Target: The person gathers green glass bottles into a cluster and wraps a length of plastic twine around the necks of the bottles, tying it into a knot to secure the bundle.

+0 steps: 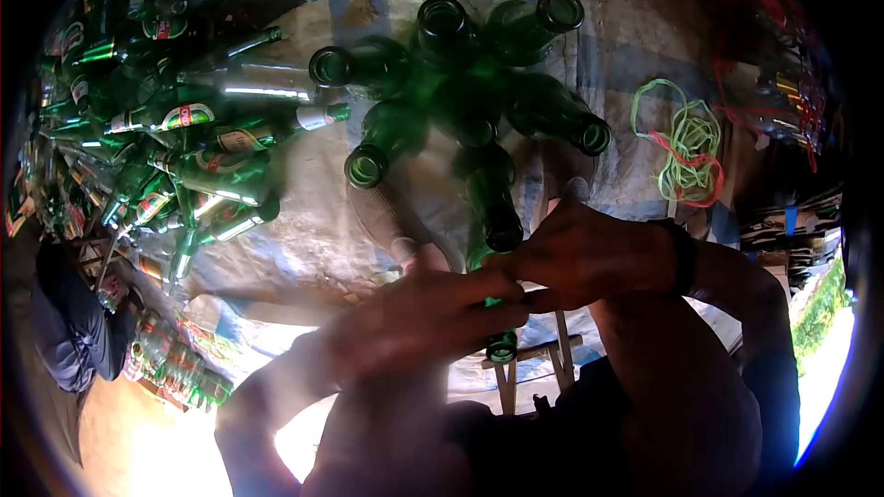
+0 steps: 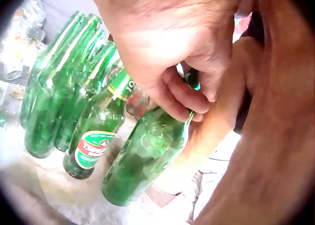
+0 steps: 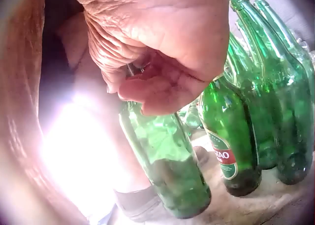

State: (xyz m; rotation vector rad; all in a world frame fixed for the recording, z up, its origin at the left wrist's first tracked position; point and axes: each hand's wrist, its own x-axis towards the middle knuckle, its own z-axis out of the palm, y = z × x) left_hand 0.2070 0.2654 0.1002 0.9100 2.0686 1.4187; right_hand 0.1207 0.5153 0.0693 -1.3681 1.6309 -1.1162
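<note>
Fingers of the left hand and right hand curl around the neck of a green bottle, near a labelled bottle.

Pale sheet beneath 7 clustered green bottles, tangled string

The right arm wears a black wristband and, nearer, a dark blue sleeve. Dark clothing covers the lap; the left shoe is greyish and textured.
</note>
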